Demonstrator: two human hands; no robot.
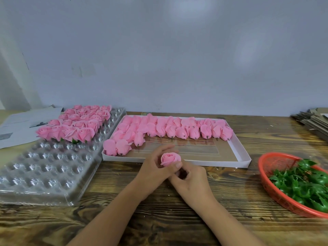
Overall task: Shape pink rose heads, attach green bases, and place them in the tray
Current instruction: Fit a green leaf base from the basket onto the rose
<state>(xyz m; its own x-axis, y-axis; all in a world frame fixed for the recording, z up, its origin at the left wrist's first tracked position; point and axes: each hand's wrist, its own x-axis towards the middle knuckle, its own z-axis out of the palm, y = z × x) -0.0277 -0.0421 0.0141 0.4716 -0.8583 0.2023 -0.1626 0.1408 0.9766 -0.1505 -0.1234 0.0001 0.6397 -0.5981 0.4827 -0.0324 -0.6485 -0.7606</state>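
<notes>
Surface: wooden table [230, 192] below a pale wall.
Rose: pink head [170, 158] held over the table, near the box [245, 159].
Hands: left hand [156, 172] and right hand [190, 178] together, fingers curled round the rose's lower part.
Advice: probably ease the petals open gently, holding the bottom firm.
Next: basket [266, 185] of bases [301, 183] is right; tray [53, 171] left.
</notes>
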